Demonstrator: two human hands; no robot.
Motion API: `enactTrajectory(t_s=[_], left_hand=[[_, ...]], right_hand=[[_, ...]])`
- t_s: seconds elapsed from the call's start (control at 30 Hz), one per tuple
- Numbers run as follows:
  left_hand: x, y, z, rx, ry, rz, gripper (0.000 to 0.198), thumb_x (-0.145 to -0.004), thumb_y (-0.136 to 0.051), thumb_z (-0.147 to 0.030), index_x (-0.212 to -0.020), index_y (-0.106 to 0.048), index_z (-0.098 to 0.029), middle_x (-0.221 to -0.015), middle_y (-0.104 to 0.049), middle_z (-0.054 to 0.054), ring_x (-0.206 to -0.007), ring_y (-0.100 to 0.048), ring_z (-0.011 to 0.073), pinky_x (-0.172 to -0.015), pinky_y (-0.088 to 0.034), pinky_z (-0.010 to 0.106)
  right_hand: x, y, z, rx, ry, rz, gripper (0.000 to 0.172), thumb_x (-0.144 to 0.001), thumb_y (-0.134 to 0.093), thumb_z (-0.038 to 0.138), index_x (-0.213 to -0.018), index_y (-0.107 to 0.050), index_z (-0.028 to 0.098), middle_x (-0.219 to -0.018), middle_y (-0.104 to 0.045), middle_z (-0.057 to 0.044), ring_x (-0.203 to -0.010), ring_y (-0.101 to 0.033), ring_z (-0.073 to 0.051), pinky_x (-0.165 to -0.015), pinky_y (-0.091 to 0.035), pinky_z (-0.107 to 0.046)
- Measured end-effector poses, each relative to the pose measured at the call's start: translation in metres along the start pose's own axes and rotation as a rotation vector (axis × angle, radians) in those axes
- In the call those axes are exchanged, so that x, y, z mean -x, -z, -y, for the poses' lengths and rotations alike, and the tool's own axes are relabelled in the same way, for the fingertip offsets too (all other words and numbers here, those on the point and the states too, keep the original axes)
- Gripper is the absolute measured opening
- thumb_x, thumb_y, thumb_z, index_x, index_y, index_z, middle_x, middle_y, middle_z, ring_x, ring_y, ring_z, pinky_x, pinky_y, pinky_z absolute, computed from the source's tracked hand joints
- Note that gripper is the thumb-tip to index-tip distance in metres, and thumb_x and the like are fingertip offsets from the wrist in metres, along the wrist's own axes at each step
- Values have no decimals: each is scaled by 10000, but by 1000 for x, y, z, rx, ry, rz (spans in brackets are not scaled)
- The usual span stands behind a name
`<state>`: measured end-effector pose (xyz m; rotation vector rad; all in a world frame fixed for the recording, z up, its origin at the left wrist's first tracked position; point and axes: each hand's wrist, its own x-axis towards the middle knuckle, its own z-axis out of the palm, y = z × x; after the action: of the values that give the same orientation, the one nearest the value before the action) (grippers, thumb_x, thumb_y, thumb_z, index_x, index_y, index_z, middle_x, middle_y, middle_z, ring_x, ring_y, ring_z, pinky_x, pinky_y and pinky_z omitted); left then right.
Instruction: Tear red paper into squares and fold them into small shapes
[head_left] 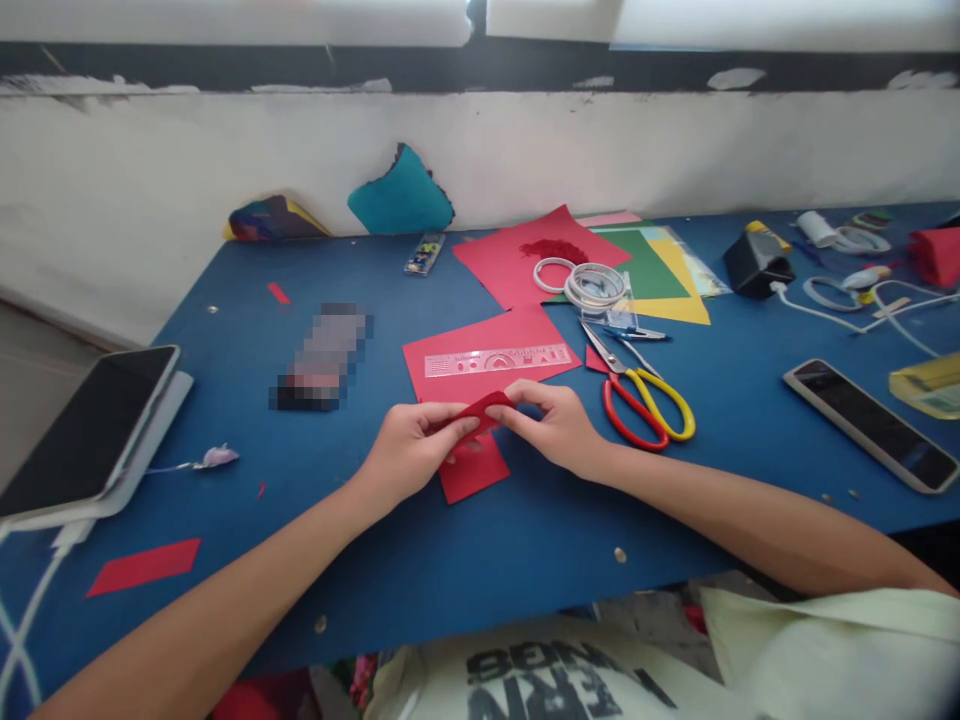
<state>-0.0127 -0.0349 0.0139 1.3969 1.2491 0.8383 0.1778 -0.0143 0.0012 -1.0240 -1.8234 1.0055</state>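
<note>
A small piece of red paper (486, 404) is pinched between my two hands, just above the blue table. My left hand (416, 445) grips its left end with thumb and fingers; my right hand (551, 425) has the other end. Below them lies another red paper piece (474, 475), partly covered by my fingers. Just beyond my hands, a clear ruler (496, 360) rests on a larger red sheet (487, 330). Scissors (637, 390) with one red and one yellow handle lie to the right of my right hand, blades partly apart.
Rolls of tape (595, 287) and coloured sheets (652, 265) lie at the back. A phone (874, 425) is at right, a tablet (90, 430) at left with a cable. A red strip (144, 567) lies front left; a black box (757, 265) stands back right.
</note>
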Motion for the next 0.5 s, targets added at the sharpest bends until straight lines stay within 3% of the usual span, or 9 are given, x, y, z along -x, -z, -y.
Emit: enactTrajectory(t_s=[0.5], left_hand=[[1, 1, -4, -11, 9, 42, 315, -813, -576, -428, -906, -716, -162, -703, -731, 53, -631, -682, 178, -504, -484, 225]], right_hand=[[0, -2, -1, 31, 3, -11, 271, -847, -603, 433, -747, -660, 187, -716, -690, -6, -653, -620, -125, -634, -470, -249]])
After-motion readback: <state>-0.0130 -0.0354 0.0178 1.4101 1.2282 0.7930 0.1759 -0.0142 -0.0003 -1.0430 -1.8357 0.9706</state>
